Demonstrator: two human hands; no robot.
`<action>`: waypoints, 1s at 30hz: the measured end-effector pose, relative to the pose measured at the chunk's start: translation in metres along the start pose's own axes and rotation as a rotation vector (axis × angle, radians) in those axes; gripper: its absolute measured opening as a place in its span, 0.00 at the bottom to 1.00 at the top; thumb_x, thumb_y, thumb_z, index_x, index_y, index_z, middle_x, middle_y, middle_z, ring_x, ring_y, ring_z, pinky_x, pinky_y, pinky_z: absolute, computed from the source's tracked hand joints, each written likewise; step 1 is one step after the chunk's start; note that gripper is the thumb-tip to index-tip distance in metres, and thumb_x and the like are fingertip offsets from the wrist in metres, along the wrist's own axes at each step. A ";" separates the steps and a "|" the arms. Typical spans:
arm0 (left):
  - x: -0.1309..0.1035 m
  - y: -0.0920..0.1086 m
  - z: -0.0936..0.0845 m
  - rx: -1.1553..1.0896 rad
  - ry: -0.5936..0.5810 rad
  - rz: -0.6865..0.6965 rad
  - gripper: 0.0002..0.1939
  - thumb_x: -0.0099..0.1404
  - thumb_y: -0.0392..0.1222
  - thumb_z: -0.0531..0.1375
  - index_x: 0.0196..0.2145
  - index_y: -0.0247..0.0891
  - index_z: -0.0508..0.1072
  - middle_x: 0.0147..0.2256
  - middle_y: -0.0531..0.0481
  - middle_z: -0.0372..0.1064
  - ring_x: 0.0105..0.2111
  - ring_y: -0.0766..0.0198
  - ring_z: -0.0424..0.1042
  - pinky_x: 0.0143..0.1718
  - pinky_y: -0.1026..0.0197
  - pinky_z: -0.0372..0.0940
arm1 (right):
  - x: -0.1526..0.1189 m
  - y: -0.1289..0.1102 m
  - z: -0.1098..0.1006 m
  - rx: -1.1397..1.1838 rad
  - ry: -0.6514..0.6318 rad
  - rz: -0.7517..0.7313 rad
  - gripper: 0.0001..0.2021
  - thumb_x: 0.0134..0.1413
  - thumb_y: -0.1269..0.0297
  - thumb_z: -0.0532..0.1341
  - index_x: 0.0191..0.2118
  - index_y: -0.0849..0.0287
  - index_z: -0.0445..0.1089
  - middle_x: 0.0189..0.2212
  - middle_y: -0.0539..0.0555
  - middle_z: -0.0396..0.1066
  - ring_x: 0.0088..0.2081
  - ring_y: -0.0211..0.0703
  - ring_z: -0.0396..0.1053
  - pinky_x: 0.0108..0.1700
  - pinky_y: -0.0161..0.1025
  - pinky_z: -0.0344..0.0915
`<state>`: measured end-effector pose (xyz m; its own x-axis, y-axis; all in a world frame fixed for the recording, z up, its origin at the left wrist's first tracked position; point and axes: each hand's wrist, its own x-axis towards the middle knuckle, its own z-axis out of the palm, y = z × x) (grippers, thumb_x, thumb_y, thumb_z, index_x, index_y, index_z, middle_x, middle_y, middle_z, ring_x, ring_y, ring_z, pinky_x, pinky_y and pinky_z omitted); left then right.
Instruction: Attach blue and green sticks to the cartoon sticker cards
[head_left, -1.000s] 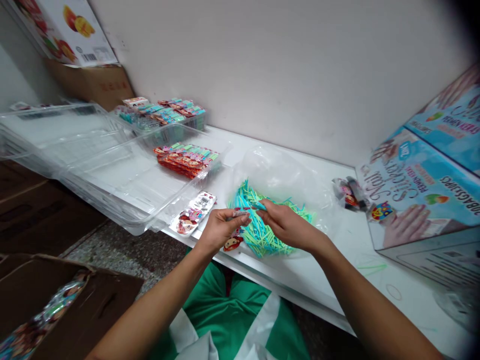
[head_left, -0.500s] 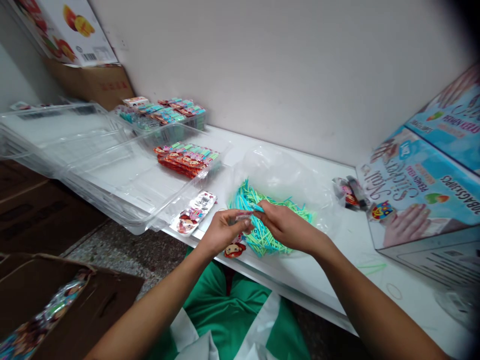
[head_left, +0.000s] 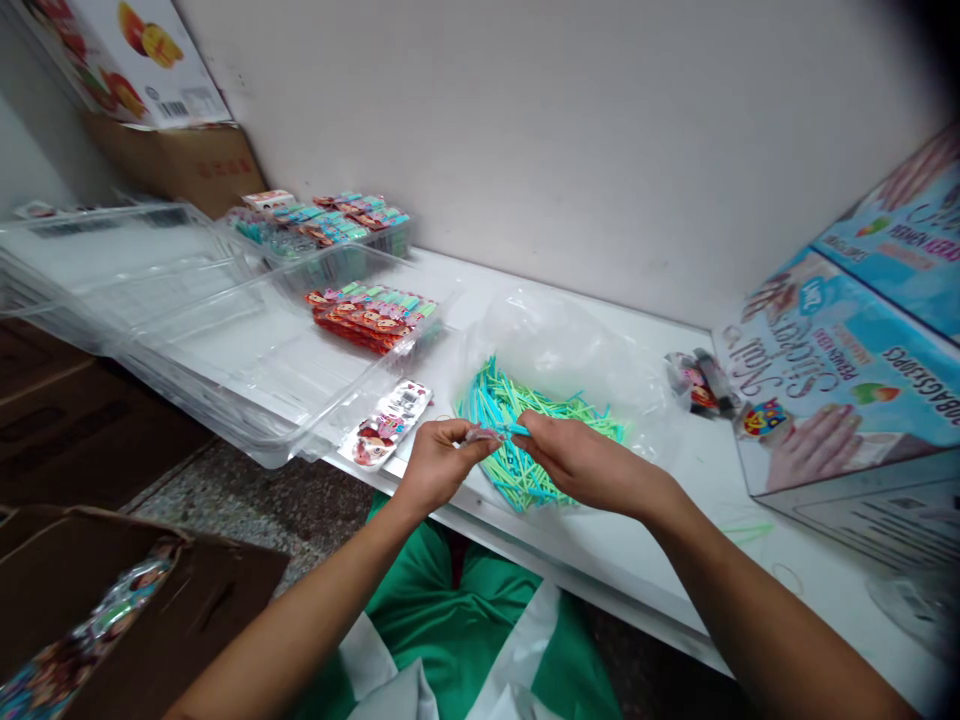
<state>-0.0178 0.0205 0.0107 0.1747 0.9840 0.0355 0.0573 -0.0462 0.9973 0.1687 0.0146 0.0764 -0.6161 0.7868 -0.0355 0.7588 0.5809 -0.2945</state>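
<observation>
Thumb and fingers of my left hand [head_left: 442, 462] pinch a small clear and pinkish packet [head_left: 484, 436] over the table's front edge. Facing it, my right hand [head_left: 574, 455] grips a short blue stick [head_left: 517, 429], whose end meets the packet. Both hands are in front of an open clear plastic bag [head_left: 555, 335] with a heap of green and blue sticks [head_left: 540, 470]. Left of my left hand lies a white printed card pack [head_left: 390, 425].
Clear trays [head_left: 277, 440] stand at the left, one with red packets [head_left: 371, 318]. Blue printed boxes [head_left: 847, 390] stand at right, near dark packets [head_left: 701, 384]. An open carton [head_left: 202, 600] is below left.
The packet in my left hand is now bunched, and its red printed part no longer hangs below. The blue stick in my right hand points more directly at it.
</observation>
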 end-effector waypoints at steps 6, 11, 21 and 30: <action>-0.002 -0.006 -0.005 0.503 0.116 0.409 0.08 0.59 0.42 0.59 0.30 0.37 0.76 0.28 0.49 0.73 0.31 0.62 0.70 0.36 0.61 0.62 | 0.002 -0.004 -0.002 -0.074 -0.104 -0.019 0.11 0.64 0.60 0.45 0.35 0.59 0.59 0.27 0.53 0.68 0.28 0.39 0.64 0.28 0.34 0.51; -0.003 -0.003 -0.010 0.753 0.041 0.642 0.09 0.61 0.36 0.55 0.36 0.38 0.74 0.31 0.46 0.74 0.33 0.60 0.71 0.47 0.53 0.58 | 0.004 -0.009 -0.003 -0.177 -0.180 -0.002 0.10 0.63 0.63 0.48 0.35 0.61 0.62 0.27 0.57 0.71 0.27 0.43 0.68 0.25 0.36 0.50; -0.015 0.005 0.004 0.825 -0.329 0.405 0.10 0.66 0.39 0.48 0.33 0.37 0.67 0.29 0.45 0.68 0.30 0.59 0.67 0.31 0.60 0.56 | 0.011 -0.007 0.000 -0.092 -0.245 -0.013 0.27 0.53 0.75 0.53 0.60 0.67 0.52 0.44 0.65 0.71 0.41 0.52 0.71 0.34 0.40 0.62; -0.017 -0.001 0.005 -0.070 -0.418 -0.106 0.16 0.63 0.53 0.52 0.31 0.35 0.64 0.25 0.53 0.64 0.21 0.71 0.62 0.21 0.68 0.55 | 0.015 0.008 -0.004 0.352 -0.020 0.010 0.09 0.57 0.63 0.54 0.41 0.59 0.66 0.28 0.52 0.70 0.31 0.40 0.67 0.32 0.35 0.60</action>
<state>-0.0158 0.0027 0.0084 0.5555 0.8274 -0.0826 0.0327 0.0775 0.9965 0.1663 0.0319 0.0775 -0.6152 0.7862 -0.0577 0.6478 0.4625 -0.6053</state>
